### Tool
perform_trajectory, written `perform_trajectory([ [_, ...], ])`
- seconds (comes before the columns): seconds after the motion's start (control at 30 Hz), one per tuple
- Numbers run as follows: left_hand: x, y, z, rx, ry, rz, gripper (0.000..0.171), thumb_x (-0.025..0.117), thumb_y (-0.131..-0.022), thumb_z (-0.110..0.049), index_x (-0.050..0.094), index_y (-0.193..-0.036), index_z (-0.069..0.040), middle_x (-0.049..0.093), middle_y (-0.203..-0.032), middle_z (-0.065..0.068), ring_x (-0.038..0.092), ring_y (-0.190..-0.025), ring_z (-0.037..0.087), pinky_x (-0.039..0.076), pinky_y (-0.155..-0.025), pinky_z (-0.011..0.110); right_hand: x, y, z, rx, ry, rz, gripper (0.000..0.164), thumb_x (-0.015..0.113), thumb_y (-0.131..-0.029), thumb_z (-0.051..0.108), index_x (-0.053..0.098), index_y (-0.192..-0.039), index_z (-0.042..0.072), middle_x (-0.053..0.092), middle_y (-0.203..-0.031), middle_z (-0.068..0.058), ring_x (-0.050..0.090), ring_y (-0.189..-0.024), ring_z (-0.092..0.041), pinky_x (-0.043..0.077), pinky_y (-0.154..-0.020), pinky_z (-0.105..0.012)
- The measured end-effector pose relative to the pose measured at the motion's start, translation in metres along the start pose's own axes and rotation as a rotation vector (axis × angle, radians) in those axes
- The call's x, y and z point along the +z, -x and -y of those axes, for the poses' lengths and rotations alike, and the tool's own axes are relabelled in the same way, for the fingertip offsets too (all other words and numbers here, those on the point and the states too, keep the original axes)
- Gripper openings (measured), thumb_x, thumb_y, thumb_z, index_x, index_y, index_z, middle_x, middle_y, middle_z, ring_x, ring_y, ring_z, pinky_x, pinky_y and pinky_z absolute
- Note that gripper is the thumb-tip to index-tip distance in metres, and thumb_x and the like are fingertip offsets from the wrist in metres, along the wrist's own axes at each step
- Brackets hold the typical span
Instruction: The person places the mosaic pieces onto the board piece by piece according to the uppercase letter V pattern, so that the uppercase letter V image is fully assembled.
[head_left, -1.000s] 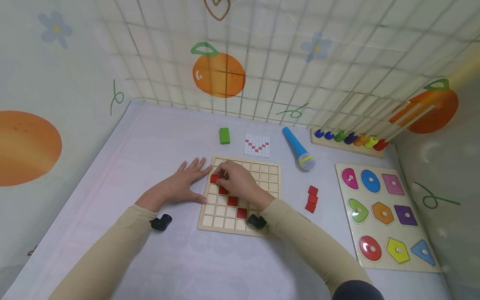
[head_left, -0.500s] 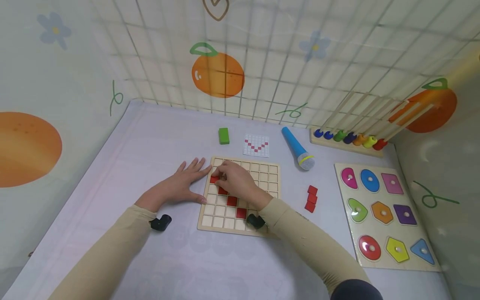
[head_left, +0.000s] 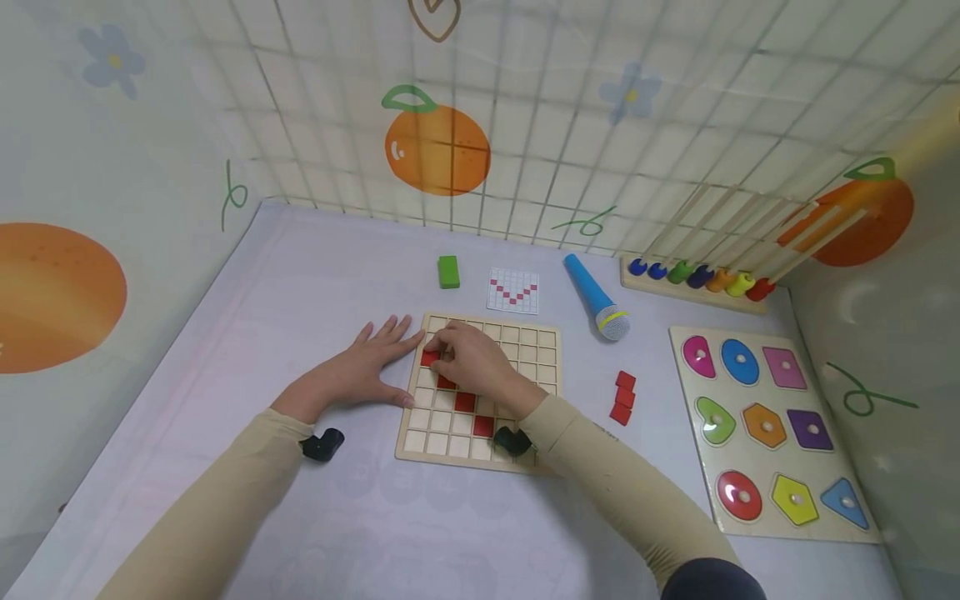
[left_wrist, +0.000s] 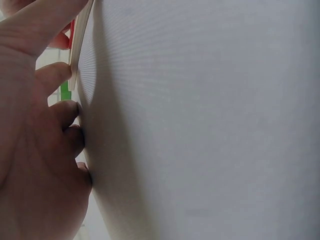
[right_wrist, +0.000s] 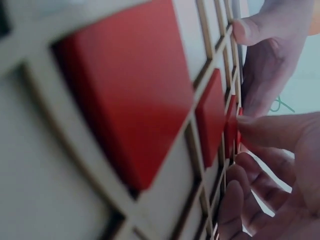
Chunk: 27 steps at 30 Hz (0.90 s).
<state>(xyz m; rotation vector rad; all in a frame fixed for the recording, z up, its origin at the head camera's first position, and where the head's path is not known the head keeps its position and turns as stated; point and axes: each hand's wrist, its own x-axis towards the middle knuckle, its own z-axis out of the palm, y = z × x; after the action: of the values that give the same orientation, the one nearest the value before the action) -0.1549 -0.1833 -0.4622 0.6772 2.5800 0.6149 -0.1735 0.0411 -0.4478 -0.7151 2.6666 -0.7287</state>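
Note:
A square wooden grid board (head_left: 450,461) lies on the table with several red square tiles in a diagonal line of its cells. My right hand (head_left: 476,358) is over the board's upper left, its thumb and index finger pinching the end red tile (head_left: 430,358) in the leftmost column. In the right wrist view the thumb (right_wrist: 265,130) is right at that tile, beyond a nearer red tile (right_wrist: 130,85). My left hand (head_left: 367,367) rests spread on the table, index finger and thumb at the board's left edge; its other fingertips touch the white cloth in the left wrist view.
Behind the board are a green block (head_left: 448,272), a pattern card (head_left: 513,291) and a blue toy microphone (head_left: 592,292). Loose red tiles (head_left: 624,398) lie to its right. Farther right stand a bead rack (head_left: 693,287) and a shape puzzle (head_left: 727,417).
Both hands keep their places, the right at the end tile and the left at the board's edge. Only the head view shifts very slightly.

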Motion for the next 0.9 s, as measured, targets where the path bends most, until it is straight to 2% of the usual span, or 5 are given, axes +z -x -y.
perform_trajectory([
  [0.17, 0.0, -0.001, 0.0, -0.004, 0.0, 0.0, 0.11, 0.081, -0.079, -0.057, 0.021, -0.164, -0.019, 0.001, -0.171, 0.01, -0.007, -0.157, 0.031, -0.008, -0.125, 0.053, -0.002, 0.002, -0.004, 0.021, -0.076, 0.001, 0.028, 0.072, -0.095, 0.02, 0.071, -0.122, 0.018, 0.064, -0.107, 0.005, 0.059, -0.091, -0.011, 0.053, -0.079, -0.028],
  [0.47, 0.0, 0.0, -0.001, -0.001, -0.001, -0.008, 0.111, 0.082, -0.078, -0.057, 0.023, -0.163, -0.017, 0.003, -0.171, 0.013, -0.006, -0.157, 0.033, -0.007, -0.125, 0.054, -0.007, 0.013, -0.013, 0.001, -0.149, -0.042, 0.022, 0.069, -0.097, 0.019, 0.073, -0.119, 0.016, 0.062, -0.104, 0.003, 0.058, -0.089, -0.013, 0.052, -0.077, -0.028],
  [0.63, 0.001, -0.001, -0.001, -0.009, -0.006, 0.0, 0.112, 0.081, -0.078, -0.059, 0.021, -0.164, -0.019, 0.001, -0.171, 0.01, -0.007, -0.157, 0.031, -0.007, -0.125, 0.053, -0.011, 0.025, -0.017, 0.011, -0.174, -0.059, 0.023, 0.068, -0.097, 0.02, 0.073, -0.119, 0.017, 0.063, -0.105, 0.004, 0.06, -0.092, -0.013, 0.054, -0.08, -0.03],
  [0.9, 0.002, -0.002, -0.001, -0.03, -0.009, -0.003, 0.114, 0.081, -0.077, -0.061, 0.021, -0.164, -0.02, 0.001, -0.171, 0.009, -0.007, -0.157, 0.03, -0.007, -0.125, 0.052, -0.022, 0.05, -0.029, 0.011, -0.18, -0.102, 0.023, 0.069, -0.096, 0.019, 0.073, -0.119, 0.014, 0.064, -0.102, 0.003, 0.061, -0.088, -0.013, 0.055, -0.075, -0.029],
])
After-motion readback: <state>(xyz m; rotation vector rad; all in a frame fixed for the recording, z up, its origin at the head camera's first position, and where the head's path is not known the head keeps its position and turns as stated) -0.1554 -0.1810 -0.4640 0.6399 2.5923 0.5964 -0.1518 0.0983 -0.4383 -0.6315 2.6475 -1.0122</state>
